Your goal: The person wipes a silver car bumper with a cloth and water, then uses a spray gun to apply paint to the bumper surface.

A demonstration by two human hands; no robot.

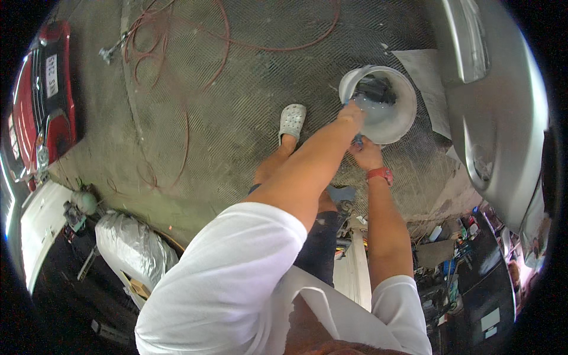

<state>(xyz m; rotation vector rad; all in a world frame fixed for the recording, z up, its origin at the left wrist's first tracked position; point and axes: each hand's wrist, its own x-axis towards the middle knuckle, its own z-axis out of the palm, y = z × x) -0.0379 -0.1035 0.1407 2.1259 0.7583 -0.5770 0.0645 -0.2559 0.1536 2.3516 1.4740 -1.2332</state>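
A round white bucket (408,109) stands on the ribbed floor, with cloudy liquid and a dark, crumpled piece (377,89) inside. At its near left rim, my left hand (351,115) is closed round something blue and cloth-like. Just nearer to me, my right hand (368,155) is closed too, beside the bucket's near rim, with a red watch (380,175) on the wrist. A bit of the blue cloth-like piece (357,140) sticks out from the right hand's fingers. Most of it is hidden by my hands, and blur softens its edges.
A silver car bumper (503,118) rises on the right, with a white sheet (427,89) on the floor beside it. A red hose (228,38) lies coiled at far left. One foot in a light clog (292,121) stands left of the bucket. A red car (56,94) is at the left edge.
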